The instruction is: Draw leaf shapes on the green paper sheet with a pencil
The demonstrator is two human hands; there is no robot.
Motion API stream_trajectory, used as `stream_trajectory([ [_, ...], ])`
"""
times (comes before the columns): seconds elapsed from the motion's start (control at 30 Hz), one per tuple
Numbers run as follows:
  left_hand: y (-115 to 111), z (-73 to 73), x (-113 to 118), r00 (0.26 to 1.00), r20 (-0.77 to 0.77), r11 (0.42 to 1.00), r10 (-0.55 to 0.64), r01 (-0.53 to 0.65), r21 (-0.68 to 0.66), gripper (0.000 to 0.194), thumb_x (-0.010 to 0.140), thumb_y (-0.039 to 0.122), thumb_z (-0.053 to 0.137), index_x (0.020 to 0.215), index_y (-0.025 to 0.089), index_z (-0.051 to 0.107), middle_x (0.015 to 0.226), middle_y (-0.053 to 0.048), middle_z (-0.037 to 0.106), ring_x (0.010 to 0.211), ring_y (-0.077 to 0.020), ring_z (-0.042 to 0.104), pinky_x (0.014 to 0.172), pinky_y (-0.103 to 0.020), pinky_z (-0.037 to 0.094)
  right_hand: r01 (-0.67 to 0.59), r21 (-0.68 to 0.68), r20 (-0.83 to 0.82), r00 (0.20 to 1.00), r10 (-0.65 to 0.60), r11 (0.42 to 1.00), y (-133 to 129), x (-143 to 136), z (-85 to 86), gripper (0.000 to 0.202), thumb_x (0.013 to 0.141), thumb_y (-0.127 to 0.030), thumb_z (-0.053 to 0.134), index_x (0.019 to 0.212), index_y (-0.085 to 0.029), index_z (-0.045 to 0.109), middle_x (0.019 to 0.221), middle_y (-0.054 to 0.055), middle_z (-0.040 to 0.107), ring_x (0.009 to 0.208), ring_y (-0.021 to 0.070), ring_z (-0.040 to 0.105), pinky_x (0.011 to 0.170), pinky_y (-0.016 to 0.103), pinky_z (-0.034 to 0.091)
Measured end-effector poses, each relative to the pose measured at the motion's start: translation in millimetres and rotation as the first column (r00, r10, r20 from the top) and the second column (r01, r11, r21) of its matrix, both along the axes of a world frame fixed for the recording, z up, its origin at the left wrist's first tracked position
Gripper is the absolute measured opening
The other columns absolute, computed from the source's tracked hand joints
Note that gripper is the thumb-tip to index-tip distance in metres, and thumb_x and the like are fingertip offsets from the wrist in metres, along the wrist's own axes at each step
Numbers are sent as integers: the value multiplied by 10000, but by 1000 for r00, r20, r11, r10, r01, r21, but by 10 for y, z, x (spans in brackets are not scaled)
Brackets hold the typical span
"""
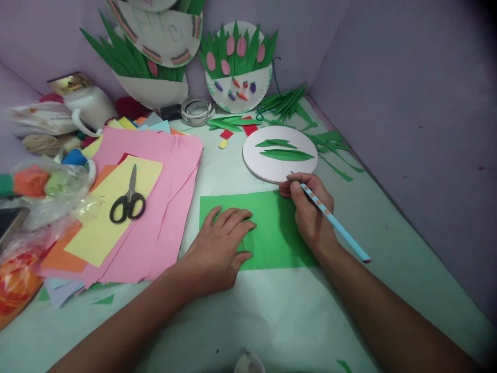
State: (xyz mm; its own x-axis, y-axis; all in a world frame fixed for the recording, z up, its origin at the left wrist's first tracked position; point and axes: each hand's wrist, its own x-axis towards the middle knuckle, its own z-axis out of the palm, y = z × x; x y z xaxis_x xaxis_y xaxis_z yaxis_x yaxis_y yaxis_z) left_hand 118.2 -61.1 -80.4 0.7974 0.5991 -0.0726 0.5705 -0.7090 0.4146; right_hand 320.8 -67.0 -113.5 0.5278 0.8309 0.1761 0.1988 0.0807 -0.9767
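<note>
A sheet of green paper [267, 212] lies flat on the table in front of me. My left hand [221, 243] rests on its left part with the fingers spread. Faint curved pencil lines show beside that thumb. My right hand [312, 207] grips a light blue pencil [337, 223] with orange spots, its tip pointing up and left near the rim of a white oval disc [254, 163]. Two green paper leaves [287, 155] lie on the disc. The right wrist is over the right end of the green sheet.
Black-handled scissors [127, 202] lie on yellow paper [95, 238] atop pink sheets [174, 181] at the left. Paper-plate crafts [238, 96] lean on the back wall, near cut green strips [287, 103] and a tape roll [197, 110]. A white mug [91, 106] and plastic bags [54, 191] crowd the left.
</note>
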Motion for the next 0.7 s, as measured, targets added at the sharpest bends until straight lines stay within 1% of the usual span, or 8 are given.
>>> stream_trajectory([
  [0.2,-9,34,-2,1000,-30,1000,-2,1,-11,538,791,232,574,1305,160,431,1440,-104,393,1336,-261,303,1130,-540,145,10,-3,24,1000,-10,1000,-7,-11,7,189,873,-358,533,968,-209,600,809,11,660,761,179,634,749,362,507],
  [0.37,-14,67,-12,999,-37,1000,-16,15,-14,583,768,268,589,1317,155,428,1462,-113,372,1348,-271,288,1133,-538,141,23,3,59,998,-24,1000,-11,-27,33,186,866,-355,539,956,-207,608,806,12,667,766,177,636,744,352,510],
  [0.43,-29,73,-12,999,-40,1000,-1,1,-9,586,767,266,589,1321,161,430,1461,-100,384,1345,-279,293,1128,-549,144,49,1,72,996,-49,999,-43,-62,103,194,856,-355,550,952,-204,624,804,18,680,769,181,645,742,351,515],
  [0.53,-60,73,-17,999,-41,1000,15,-15,8,584,769,253,585,1328,176,436,1459,-71,406,1340,-308,292,1103,-589,162,81,-22,28,996,-81,996,-140,-162,276,236,853,-372,569,989,-200,657,792,24,701,754,177,665,729,333,531],
  [0.63,-78,72,-30,1000,-25,1000,17,-16,21,580,769,242,583,1330,184,444,1464,-56,406,1330,-325,301,1083,-607,186,1,-83,-51,999,-5,997,-236,-280,423,255,854,-402,583,992,-218,692,706,2,688,661,154,659,643,286,538],
  [0.7,-80,74,-40,1000,-15,1000,24,-24,18,580,762,246,595,1322,189,456,1454,-57,417,1319,-329,314,1082,-606,193,-74,-98,-65,996,68,992,-256,-342,447,242,837,-406,601,922,-210,715,624,-10,650,593,143,630,570,258,523],
])
